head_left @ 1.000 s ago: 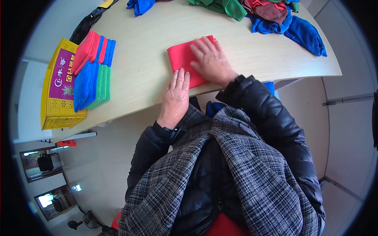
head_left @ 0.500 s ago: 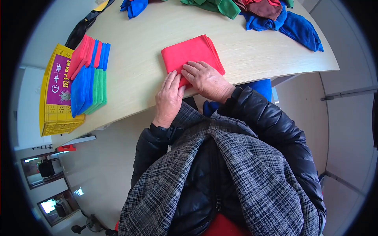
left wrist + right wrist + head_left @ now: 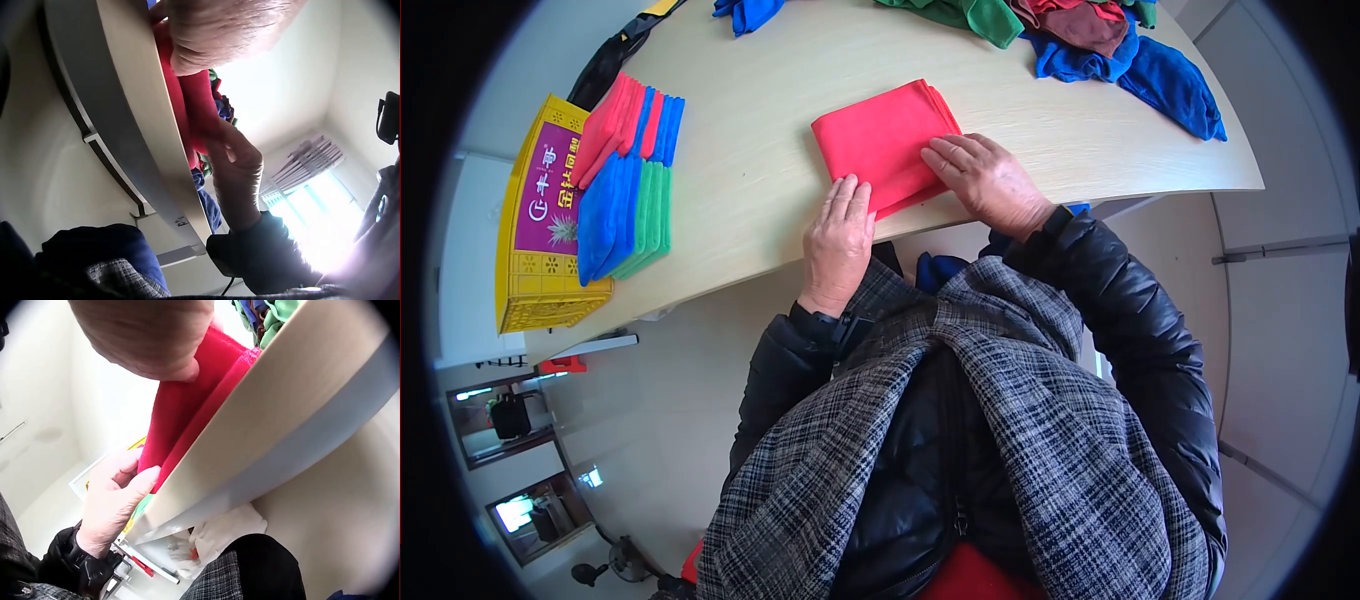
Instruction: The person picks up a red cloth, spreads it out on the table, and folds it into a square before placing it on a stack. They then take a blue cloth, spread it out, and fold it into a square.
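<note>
A folded red cloth (image 3: 880, 140) lies at the table's near edge, its near side slightly raised in the right wrist view, showing a gap between layers (image 3: 187, 412). My left hand (image 3: 838, 240) pinches its near left corner, fingers on top and thumb at the near side (image 3: 115, 500). My right hand (image 3: 990, 180) pinches the near right part, with fingers over the top; its thumb shows against the cloth in the right wrist view. In the left wrist view the right hand (image 3: 234, 175) is beyond the red fabric (image 3: 200, 106).
Folded red, blue and green cloths (image 3: 625, 180) stand in rows at the left beside a yellow box (image 3: 550, 220). Crumpled blue, green and brown cloths (image 3: 1090, 50) are heaped at the back right. A blue cloth (image 3: 750, 12) lies at the back left.
My right hand has moved from the top of the cloth toward me, then right to its near right part. The left hand stays at the near left corner.
</note>
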Tool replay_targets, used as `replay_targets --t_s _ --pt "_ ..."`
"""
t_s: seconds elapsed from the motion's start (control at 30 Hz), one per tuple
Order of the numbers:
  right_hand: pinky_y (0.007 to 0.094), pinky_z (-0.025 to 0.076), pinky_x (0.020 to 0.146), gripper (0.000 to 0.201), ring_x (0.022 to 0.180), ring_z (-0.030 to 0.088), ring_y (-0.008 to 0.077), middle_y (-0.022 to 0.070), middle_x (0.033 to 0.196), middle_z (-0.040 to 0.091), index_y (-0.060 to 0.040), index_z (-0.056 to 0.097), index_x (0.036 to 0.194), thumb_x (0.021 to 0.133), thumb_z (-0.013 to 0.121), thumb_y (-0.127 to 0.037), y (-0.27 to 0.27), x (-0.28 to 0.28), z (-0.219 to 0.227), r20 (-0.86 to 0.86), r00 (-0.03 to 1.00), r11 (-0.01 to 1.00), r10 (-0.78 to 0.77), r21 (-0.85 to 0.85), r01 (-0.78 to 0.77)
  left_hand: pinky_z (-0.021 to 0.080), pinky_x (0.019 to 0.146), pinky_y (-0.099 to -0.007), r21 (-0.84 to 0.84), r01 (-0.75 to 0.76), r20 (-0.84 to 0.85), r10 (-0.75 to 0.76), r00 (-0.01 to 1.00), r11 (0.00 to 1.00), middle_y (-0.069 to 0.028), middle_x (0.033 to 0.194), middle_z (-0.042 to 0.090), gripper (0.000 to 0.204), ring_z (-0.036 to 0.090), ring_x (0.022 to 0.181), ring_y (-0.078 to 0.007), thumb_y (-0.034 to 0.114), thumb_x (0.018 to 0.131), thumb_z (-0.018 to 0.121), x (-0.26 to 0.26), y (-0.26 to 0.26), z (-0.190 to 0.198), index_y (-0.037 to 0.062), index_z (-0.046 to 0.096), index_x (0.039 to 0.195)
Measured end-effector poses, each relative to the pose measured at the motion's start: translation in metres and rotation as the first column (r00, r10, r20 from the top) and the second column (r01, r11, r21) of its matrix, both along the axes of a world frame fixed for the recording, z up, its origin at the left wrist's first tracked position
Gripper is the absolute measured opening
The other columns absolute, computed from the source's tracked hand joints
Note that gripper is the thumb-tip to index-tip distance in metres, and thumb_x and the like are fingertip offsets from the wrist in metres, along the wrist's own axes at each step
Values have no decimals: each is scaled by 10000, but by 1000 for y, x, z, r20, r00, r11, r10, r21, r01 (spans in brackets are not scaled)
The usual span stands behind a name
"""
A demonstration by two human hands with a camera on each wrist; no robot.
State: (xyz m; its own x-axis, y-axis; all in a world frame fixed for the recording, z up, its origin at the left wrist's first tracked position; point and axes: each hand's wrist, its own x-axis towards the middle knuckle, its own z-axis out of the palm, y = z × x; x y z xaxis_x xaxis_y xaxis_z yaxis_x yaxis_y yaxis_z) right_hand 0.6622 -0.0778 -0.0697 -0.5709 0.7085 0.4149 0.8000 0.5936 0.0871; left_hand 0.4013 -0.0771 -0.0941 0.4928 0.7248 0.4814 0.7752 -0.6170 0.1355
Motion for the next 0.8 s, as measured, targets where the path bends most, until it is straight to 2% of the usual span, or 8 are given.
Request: replay_targets --t_s 0.33,0.43,0.6,0.7,0.77,0.8 --pt "417 492 1046 481 1216 617 304 149 1324 629 -20 595 1314 843 602 -115 -16 18 -9 -73 996 999 46 13 -45 535 985 -396 36 36 6 -36 999 999 -158 1315 618 395 599 1241 -321 120 897 694 -2 -3 0 61 641 1284" --pt "424 490 1043 430 1225 611 297 153 1312 639 -14 624 1272 849 614 -91 -24 26 -8 -94 992 996 -86 -32 83 529 990 -401 40 53 -21 -52 998 998 -156 1331 607 413 588 1257 -323 127 893 698 -3 -2 1 71 638 1298" --pt "425 497 1036 476 1209 617 322 139 1353 615 -33 605 1301 827 627 -59 -26 37 -3 -125 971 975 -202 -114 188 520 996 -415 31 39 -43 -37 998 999 -162 1367 581 431 573 1277 -320 134 896 695 -1 -7 3 68 625 1316" --pt "435 491 1042 480 1220 606 329 150 1347 615 -33 608 1304 825 641 -44 -26 3 21 -339 929 982 -152 -156 104 516 996 -431 25 18 -74 -16 997 1000 -173 1404 555 436 554 1300 -321 141 905 684 3 -10 5 53 615 1327" --pt "470 413 1124 517 1331 523 334 163 1415 566 -44 560 1383 883 648 -145 -17 -36 17 -370 928 989 -53 -149 -3 511 1003 -431 19 22 -74 -21 997 1000 -177 1417 546 438 550 1304 -323 147 910 679 4 -10 3 44 611 1329" --pt "488 353 1162 550 1389 457 334 168 1465 518 -48 517 1429 923 620 -236 -15 -61 17 -381 922 986 -71 -164 9 506 1010 -431 12 12 -72 -11 997 1000 -180 1430 537 439 546 1308 -325 152 914 675 3 -10 1 35 606 1332"
